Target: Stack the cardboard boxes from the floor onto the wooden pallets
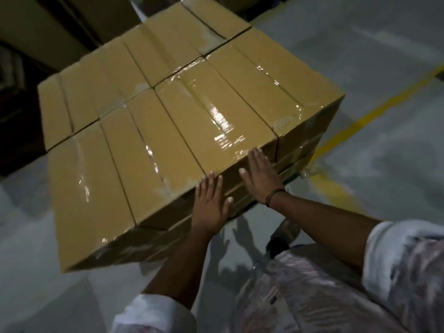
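A grey floor (384,68) filled the right side of the frame, crossed by a yellow painted line (374,114) running diagonally. Dark shapes (14,97), too dim to identify, stood at upper left.

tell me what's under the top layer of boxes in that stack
More taped cardboard box sides show below the top layer, so there is at least one layer beneath. A pallet underneath cannot be seen; only grey floor surrounds the stack.
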Available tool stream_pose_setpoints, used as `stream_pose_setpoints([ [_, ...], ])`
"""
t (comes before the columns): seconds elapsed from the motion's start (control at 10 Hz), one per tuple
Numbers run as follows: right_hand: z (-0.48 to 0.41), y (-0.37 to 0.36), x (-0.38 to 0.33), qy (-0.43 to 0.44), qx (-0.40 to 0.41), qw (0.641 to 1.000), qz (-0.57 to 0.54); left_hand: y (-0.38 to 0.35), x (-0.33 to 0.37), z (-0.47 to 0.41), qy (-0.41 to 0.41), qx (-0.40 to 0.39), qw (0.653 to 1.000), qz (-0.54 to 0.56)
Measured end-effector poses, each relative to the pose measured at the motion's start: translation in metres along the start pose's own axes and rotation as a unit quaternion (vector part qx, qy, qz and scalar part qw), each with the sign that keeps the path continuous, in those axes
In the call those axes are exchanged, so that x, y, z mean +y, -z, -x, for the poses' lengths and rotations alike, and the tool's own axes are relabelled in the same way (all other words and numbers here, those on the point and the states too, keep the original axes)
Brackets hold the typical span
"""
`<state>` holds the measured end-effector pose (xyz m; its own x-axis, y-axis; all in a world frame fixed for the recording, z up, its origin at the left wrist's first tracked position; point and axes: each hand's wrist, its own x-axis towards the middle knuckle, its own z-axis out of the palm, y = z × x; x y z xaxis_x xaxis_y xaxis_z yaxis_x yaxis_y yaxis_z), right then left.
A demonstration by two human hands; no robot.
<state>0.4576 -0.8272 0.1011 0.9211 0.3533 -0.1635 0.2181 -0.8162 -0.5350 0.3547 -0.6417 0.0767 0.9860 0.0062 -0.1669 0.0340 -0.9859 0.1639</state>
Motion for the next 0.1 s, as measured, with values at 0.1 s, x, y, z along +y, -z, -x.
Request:
stream_pose_setpoints([
  [0.1, 0.0458, -0.0226, -0.0238, 0.089, -0.023, 0.994, 0.059, -0.0037, -0.0193, 0.0537, 0.047, 0.038, 0.998, -0.012],
])
